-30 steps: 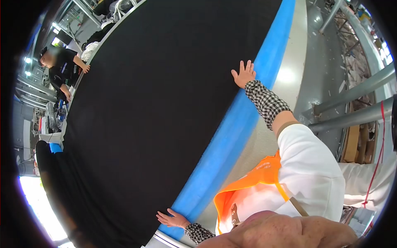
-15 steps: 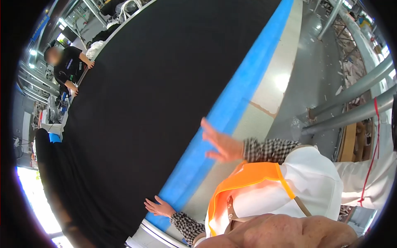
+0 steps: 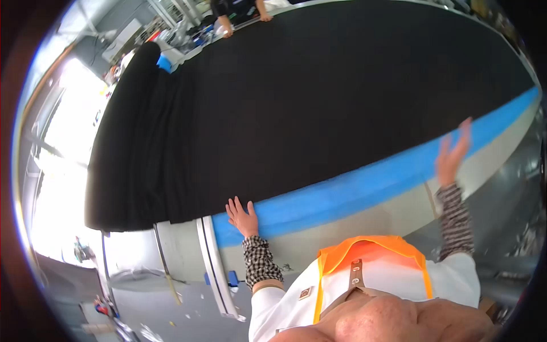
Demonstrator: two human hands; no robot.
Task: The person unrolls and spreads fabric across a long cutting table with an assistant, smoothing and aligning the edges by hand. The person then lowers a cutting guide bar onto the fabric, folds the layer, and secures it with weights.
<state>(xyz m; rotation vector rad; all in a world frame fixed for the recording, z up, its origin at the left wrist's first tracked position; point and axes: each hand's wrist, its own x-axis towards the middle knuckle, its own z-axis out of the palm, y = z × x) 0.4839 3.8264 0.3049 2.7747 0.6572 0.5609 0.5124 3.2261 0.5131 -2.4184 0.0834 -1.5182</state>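
Note:
A wide black fabric (image 3: 342,102) lies spread over a long table, its near edge running beside a blue sheet (image 3: 336,196) that shows beneath it. My left hand (image 3: 244,218) rests with spread fingers over the blue sheet, fingertips at the fabric's edge. Farther right, my right hand (image 3: 453,154) is raised near the fabric's edge, fingers apart and somewhat blurred. It holds nothing that I can see. At the left the fabric gathers into folds (image 3: 151,148) that reach past the table's end.
Along the near side runs the pale table top (image 3: 387,211). A white metal rail (image 3: 215,268) crosses the table's left part. Across the table, a person's hands (image 3: 227,29) rest at the far edge. Scraps lie on the grey floor (image 3: 188,313).
My view has swung left, so the fabric now stretches across the frame. My right hand has moved farther along the edge, away from my left hand, which stays by the fabric edge.

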